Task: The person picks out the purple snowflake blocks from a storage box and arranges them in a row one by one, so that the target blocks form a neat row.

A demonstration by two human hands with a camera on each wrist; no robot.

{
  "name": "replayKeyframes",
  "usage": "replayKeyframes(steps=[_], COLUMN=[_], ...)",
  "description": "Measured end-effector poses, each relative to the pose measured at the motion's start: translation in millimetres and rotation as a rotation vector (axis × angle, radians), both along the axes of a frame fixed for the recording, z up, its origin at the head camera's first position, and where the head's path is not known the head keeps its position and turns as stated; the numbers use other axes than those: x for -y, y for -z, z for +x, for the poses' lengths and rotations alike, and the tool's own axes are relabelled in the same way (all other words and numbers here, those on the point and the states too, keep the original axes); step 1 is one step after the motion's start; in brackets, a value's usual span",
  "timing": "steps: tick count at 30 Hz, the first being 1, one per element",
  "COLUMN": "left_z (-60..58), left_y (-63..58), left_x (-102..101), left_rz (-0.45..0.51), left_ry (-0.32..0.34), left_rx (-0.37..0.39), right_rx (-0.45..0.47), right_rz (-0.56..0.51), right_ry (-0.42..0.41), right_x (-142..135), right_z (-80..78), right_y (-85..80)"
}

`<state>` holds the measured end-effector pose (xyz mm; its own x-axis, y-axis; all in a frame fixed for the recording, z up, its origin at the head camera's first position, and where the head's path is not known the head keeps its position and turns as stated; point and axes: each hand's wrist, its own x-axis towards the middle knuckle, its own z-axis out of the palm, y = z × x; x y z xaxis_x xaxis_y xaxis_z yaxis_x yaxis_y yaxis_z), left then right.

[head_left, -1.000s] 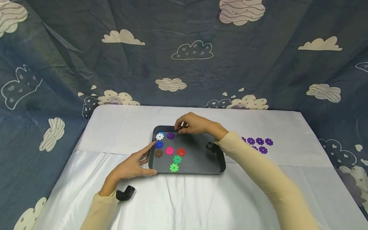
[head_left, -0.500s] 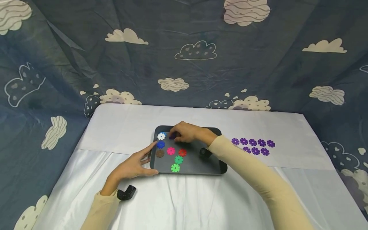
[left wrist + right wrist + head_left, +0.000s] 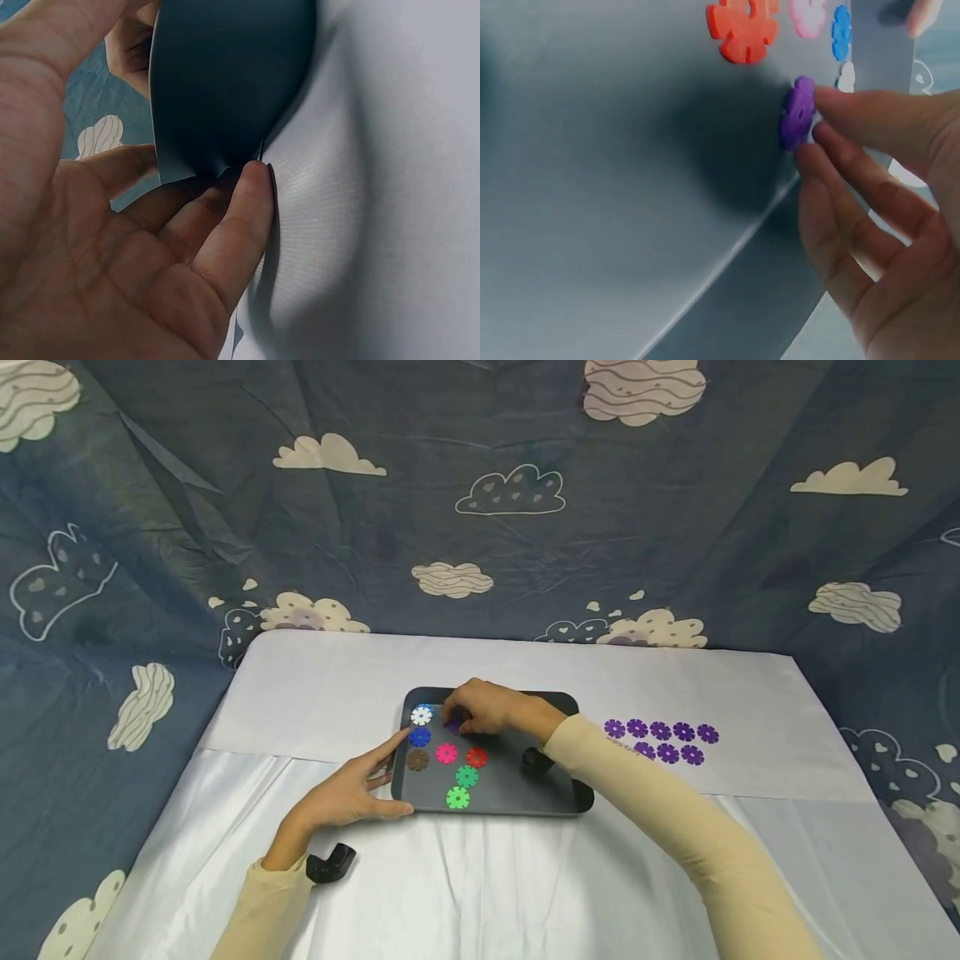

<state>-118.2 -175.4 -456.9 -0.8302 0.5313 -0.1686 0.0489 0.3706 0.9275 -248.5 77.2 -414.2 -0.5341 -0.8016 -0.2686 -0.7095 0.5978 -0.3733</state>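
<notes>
My right hand pinches a purple notched flower disc between thumb and fingertips, low over the far left part of a dark grey tray. The disc stands tilted, nearly on edge, in the right wrist view; in the head view the fingers partly cover it. At the tray's left end my left hand holds the side, thumb at the near corner and fingers along the wall. Around the purple disc lie a white disc overlapping a blue one, a dark blue disc and a pink disc.
A brown disc, a red disc, a green disc and a light green disc also lie in the tray. Several purple discs form two rows on the white cloth to the right, partly behind the right sleeve.
My right hand has come down from the tray's far rim to the purple disc inside, which it now pinches and tilts. The left hand has stayed at the tray's side.
</notes>
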Motion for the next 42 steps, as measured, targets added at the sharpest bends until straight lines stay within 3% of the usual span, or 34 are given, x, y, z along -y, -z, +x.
replayKeyframes(steps=[11, 16, 42], left_z=[0.8, 0.5, -0.9], left_y=[0.5, -0.3, 2.3], left_x=[0, 0, -1], left_rz=[-0.002, -0.001, 0.002], left_ry=[-0.002, -0.004, -0.009], left_rx=[-0.006, 0.004, 0.005], right_rx=[-0.086, -0.083, 0.174], right_rz=[0.071, 0.062, 0.026], right_ry=[0.086, 0.052, -0.134], right_x=[5, 4, -6], right_z=[6.2, 6.4, -13.0], right_y=[6.2, 7.9, 5.3])
